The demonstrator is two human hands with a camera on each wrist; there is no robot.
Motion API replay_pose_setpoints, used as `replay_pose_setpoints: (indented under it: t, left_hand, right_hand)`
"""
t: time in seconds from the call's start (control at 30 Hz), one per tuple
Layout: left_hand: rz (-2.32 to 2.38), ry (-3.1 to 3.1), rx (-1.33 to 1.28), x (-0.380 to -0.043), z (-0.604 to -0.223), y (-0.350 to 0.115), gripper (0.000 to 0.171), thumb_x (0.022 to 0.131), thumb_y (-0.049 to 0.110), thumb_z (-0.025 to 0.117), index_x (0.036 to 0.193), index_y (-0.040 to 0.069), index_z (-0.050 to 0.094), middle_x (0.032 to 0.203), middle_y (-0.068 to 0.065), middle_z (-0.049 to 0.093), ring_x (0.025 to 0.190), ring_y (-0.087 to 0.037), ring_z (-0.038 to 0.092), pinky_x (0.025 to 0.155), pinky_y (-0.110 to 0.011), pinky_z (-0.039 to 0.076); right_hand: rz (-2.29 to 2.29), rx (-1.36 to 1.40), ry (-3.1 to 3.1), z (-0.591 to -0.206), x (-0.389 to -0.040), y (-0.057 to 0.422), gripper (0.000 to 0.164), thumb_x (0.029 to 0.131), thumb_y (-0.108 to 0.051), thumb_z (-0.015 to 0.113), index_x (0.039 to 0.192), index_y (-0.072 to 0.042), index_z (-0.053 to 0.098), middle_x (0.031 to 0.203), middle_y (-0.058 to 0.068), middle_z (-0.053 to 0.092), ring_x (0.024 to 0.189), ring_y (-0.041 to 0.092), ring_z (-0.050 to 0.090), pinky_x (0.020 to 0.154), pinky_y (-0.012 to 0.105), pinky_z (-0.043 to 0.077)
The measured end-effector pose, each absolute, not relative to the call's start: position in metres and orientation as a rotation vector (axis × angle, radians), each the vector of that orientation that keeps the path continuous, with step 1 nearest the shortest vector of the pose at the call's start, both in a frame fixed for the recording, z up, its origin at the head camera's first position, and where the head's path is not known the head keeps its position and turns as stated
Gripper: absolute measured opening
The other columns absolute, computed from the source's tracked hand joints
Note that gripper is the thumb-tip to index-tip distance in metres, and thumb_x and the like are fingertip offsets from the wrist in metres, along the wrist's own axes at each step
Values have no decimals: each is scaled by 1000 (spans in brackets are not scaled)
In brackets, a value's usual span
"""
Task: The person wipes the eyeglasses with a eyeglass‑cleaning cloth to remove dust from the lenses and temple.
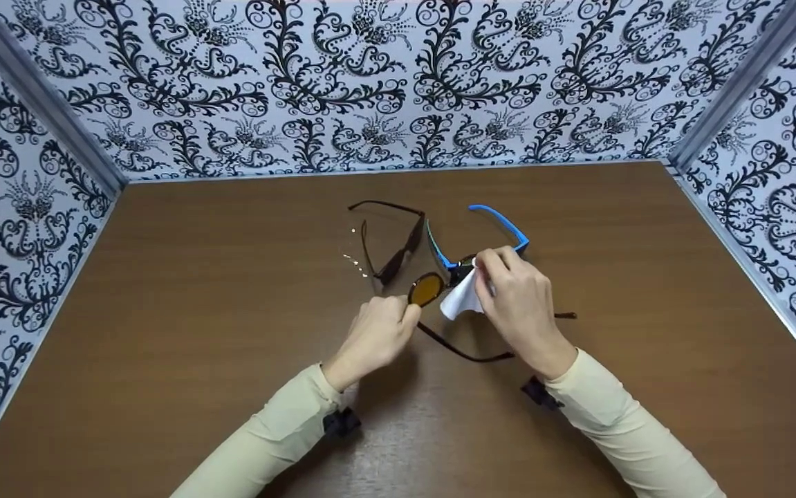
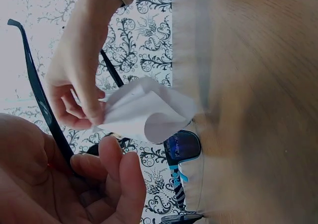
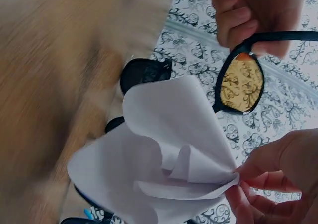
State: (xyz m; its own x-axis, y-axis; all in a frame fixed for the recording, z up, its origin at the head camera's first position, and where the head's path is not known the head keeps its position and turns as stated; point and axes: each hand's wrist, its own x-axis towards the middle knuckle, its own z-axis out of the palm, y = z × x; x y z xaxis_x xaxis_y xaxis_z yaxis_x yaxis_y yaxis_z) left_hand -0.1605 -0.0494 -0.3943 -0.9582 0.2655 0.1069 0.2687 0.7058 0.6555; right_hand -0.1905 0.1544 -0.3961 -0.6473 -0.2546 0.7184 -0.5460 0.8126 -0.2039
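Observation:
My left hand (image 1: pixel 378 330) grips a pair of dark-framed glasses with yellow-amber lenses (image 1: pixel 427 290) by one side of the frame. Their temple arms point back toward me. From the right, my right hand (image 1: pixel 523 303) pinches a white cloth (image 1: pixel 462 299), which hangs in loose folds beside the amber lens. Seen from the right wrist, thumb and fingertips hold the cloth (image 3: pixel 179 154) at one corner, and the visible lens (image 3: pixel 242 83) stands apart from it. The cloth and right hand hide the other lens in the head view.
Dark sunglasses (image 1: pixel 393 268) lie beyond my left hand with their arms unfolded. Blue-framed sunglasses (image 1: pixel 506 222) lie beyond my right hand, partly covered by it. Patterned panels (image 1: pixel 370 83) close off the back and sides of the brown table (image 1: pixel 232 277).

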Motion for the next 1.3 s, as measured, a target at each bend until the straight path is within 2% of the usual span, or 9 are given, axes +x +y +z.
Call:
replay_pose_setpoints:
  t: [0.17,0.43,0.7,0.83,1.07,1.3]
  left_hand:
    - [-1086,-2887,-501,-158,-394,-47,28,88,13,45,62,15,36,56,4,27,50,-15,34,46,-29,31]
    - [-1059,-2845,-531,-157,-393,-45,26,87,12,47,62,14,39,56,4,28,50,-17,38,45,-34,36]
    - [-1046,-2807,-562,-156,-393,-44,27,87,11,47,62,14,39,56,6,29,50,-17,37,45,-35,37]
    - [-1029,-2783,-576,-155,-393,-45,27,86,10,47,61,14,37,57,6,28,50,-16,35,45,-35,37]
    - [-1037,-2792,-570,-153,-392,-44,27,86,10,47,61,14,36,57,7,26,49,-15,33,43,-31,33]
    - [-1010,-2794,-547,-153,-391,-41,26,85,11,47,61,14,36,57,6,26,49,-17,34,43,-35,37]
  right_hand:
    - [556,565,-2304,-398,-195,156,10,82,-2,71,89,-4,65,83,9,64,59,25,60,48,40,49]
    - [745,717,-2284,-397,-198,156,11,81,0,72,88,-5,65,83,5,64,70,14,62,58,32,51]
    - [646,703,-2323,-400,-200,157,14,78,-2,74,83,-10,64,75,0,63,66,15,59,57,34,47]
    - [576,632,-2306,-402,-202,159,13,77,-1,73,81,-8,63,74,2,62,64,18,58,56,36,47]
    - [622,553,-2268,-402,-205,161,11,79,1,71,85,-4,62,80,8,61,67,22,58,55,38,49]
    - [755,628,-2166,-400,-208,162,10,81,1,71,89,-3,66,86,7,65,67,18,59,55,34,46]
